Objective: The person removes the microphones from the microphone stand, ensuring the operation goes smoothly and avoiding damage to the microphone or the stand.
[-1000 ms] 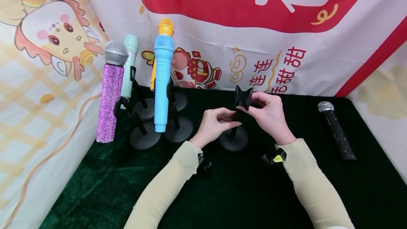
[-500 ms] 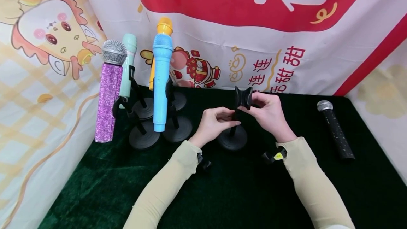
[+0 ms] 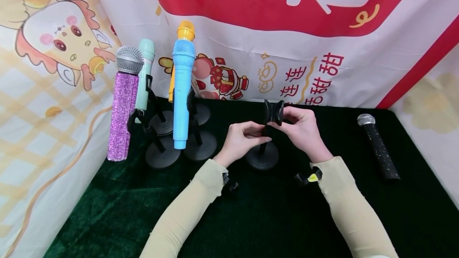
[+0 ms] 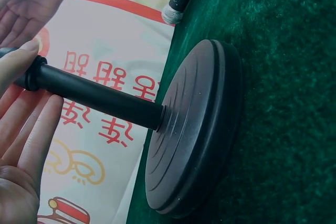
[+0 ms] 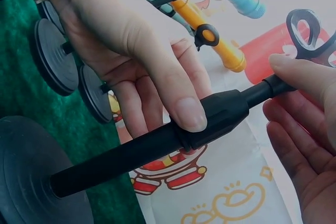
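A black microphone stand point(image 3: 263, 156) with a round base stands upright on the green cloth. My left hand point(image 3: 242, 140) pinches the collar point(image 5: 218, 119) on its pole between thumb and fingers. Higher up, my right hand point(image 3: 303, 130) pinches the thin upper rod just under the clip point(image 3: 274, 112). In the right wrist view the clip point(image 5: 310, 32) shows as a black loop holding no microphone. The stand's base point(image 4: 184, 135) lies flat on the cloth in the left wrist view.
At left, purple glitter point(image 3: 123, 114), mint point(image 3: 145, 77), blue point(image 3: 183, 90) and yellow point(image 3: 186, 31) microphones sit in similar stands. A black speckled microphone point(image 3: 380, 148) lies at right on the green cloth point(image 3: 279, 218). A printed curtain point(image 3: 229, 43) hangs behind.
The clip has dipped very slightly, and my right hand with it. My left hand keeps its pinch on the collar. The other stands and microphones have not moved.
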The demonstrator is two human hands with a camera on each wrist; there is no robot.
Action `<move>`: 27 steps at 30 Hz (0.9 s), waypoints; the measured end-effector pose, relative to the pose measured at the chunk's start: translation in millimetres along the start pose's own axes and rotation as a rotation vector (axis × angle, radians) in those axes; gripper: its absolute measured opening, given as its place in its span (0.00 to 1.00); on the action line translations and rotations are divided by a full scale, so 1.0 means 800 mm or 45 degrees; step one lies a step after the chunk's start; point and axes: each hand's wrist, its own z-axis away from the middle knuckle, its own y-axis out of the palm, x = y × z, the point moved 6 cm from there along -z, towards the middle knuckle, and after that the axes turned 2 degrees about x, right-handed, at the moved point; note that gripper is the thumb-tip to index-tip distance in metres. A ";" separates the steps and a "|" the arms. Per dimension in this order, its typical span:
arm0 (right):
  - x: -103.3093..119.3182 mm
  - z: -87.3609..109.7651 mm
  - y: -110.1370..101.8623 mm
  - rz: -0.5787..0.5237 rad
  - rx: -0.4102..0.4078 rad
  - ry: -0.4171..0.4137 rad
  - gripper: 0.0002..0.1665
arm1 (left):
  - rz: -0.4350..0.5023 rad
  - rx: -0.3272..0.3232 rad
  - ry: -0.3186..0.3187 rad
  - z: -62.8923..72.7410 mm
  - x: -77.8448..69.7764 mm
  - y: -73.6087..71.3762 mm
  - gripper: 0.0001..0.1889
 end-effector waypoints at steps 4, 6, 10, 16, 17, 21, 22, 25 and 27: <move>-0.004 0.001 0.000 0.009 0.000 -0.006 0.07 | -0.007 -0.001 0.004 0.000 0.000 0.000 0.12; -0.006 0.001 0.000 0.012 0.003 -0.010 0.06 | -0.007 -0.004 0.005 0.001 -0.001 0.000 0.12; -0.010 0.003 0.000 -0.001 0.015 -0.016 0.06 | -0.005 -0.007 0.002 0.001 -0.001 0.000 0.12; -0.017 0.008 0.003 0.005 0.039 0.006 0.06 | 0.004 -0.002 -0.009 0.001 0.001 0.002 0.13; -0.018 0.009 0.003 0.011 0.039 0.012 0.06 | 0.004 -0.001 -0.011 0.001 0.002 0.002 0.13; -0.022 0.012 0.005 0.011 0.032 0.020 0.07 | 0.005 -0.006 -0.008 0.000 0.001 0.001 0.11; -0.022 0.012 0.006 0.013 0.029 0.018 0.07 | 0.006 -0.006 -0.004 0.000 0.001 0.001 0.11; -0.022 0.013 0.007 0.018 0.024 0.022 0.08 | 0.005 -0.011 0.003 0.000 0.000 0.000 0.11; -0.021 0.013 0.008 0.027 0.025 0.028 0.08 | 0.005 -0.011 0.000 0.000 0.001 0.000 0.11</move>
